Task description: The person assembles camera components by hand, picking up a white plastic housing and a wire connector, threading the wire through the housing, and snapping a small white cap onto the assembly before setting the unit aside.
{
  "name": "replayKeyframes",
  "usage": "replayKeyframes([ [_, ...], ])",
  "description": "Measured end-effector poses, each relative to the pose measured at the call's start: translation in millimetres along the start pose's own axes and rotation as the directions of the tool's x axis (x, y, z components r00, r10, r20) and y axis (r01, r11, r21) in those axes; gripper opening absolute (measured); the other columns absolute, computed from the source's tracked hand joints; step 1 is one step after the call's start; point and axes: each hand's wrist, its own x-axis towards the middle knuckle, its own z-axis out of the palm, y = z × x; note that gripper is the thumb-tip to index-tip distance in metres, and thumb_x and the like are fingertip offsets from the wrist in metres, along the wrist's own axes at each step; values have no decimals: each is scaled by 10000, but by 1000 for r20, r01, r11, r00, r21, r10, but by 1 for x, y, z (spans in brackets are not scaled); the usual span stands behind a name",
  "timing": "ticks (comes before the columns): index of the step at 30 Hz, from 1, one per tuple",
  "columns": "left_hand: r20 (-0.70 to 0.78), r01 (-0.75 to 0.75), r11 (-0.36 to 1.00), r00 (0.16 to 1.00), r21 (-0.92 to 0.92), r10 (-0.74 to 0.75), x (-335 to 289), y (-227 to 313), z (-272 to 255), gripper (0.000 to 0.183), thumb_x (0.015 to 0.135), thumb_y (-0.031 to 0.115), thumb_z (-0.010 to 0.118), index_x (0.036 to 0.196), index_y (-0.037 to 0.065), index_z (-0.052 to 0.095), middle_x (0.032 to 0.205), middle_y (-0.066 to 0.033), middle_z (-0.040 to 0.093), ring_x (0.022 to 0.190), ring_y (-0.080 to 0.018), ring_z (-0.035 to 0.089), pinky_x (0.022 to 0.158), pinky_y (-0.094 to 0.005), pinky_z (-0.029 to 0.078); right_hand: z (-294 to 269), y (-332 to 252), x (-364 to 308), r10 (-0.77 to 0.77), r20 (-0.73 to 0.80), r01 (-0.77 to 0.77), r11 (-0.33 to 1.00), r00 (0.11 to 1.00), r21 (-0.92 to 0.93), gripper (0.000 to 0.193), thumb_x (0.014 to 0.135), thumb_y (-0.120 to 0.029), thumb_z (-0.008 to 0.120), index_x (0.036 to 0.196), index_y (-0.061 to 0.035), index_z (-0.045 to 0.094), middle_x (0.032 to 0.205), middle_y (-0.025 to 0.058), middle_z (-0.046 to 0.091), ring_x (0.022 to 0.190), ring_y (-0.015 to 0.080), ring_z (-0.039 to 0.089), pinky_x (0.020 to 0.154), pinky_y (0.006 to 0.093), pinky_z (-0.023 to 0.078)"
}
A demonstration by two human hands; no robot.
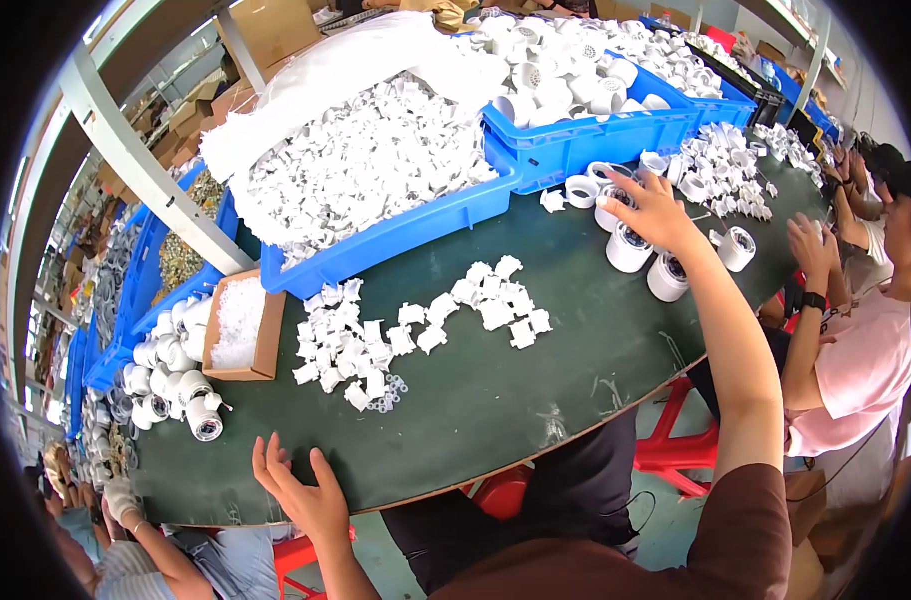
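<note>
My right hand (657, 212) reaches across the green table at the right, palm down, its fingers spread over a small group of white cylindrical housings. Its thumb and forefinger lie over one housing (606, 216), partly hidden beneath them; whether they touch it I cannot tell. Two more housings with dark, lens-like ends, a nearer one (667, 279) and a middle one (628, 250), stand just below the hand. Over the table's front edge at the left, my left hand (303, 492) is held with fingers apart and nothing in it.
Small white plastic brackets (340, 335) lie in heaps mid-table, beside translucent rings (387, 394). Blue bins (405, 235) full of white parts line the back. A cardboard box (265, 335) and piled housings (175, 370) stand left. Co-workers sit at both sides, one in a pink shirt (860, 360).
</note>
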Motion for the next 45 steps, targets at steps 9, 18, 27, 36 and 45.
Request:
replayKeyframes([
  [9, -24, -12, 1000, 1000, 6, 12, -3, -3, -2, 493, 918, 64, 653, 1384, 6, 502, 1481, -183, 411, 1107, -313, 568, 950, -412, 471, 3, -15, -64, -330, 8, 326, 936, 944, 129, 527, 894, -444, 707, 1385, -280, 614, 1506, 189, 447, 1432, 359, 352, 1149, 526, 320],
  [18, -13, -12, 1000, 1000, -26, 11, -3, -4, 2, 458, 929, 80, 662, 1363, 18, 527, 1456, -177, 440, 1117, -308, 576, 964, -412, 474, -23, -64, -96, -495, 88, 498, 867, 864, -13, 701, 748, -486, 823, 1348, -192, 611, 1371, 121, 489, 1309, 322, 409, 1127, 443, 286],
  [27, -19, -15, 994, 1000, -106, 13, -4, -6, -1, 438, 918, 73, 665, 1341, 43, 552, 1448, -163, 455, 1106, -292, 584, 959, -398, 472, -12, -70, -100, -612, -36, 596, 781, 790, -186, 695, 693, -332, 874, 1323, -179, 625, 1179, 131, 512, 1100, 335, 526, 961, 436, 438],
  [36, -2, 15, 988, 1000, -156, -16, -4, -4, -6, 405, 905, 67, 669, 1297, 32, 573, 1428, -156, 473, 1119, -308, 590, 970, -407, 474, -25, -77, -94, -611, 127, 611, 791, 782, 38, 784, 575, -189, 934, 1296, -194, 626, 1214, 99, 499, 1125, 331, 522, 956, 418, 452],
  [45, -76, -121, 972, 991, -200, 108, -17, -4, -14, 318, 895, 29, 656, 1212, 35, 629, 1339, -168, 544, 1142, -295, 564, 946, -373, 458, -37, -106, -103, -410, 151, 24, 391, 900, 920, 752, 761, -48, 825, 1422, -109, 472, 1310, 28, 555, 1173, 158, 560, 1010, 329, 468],
])
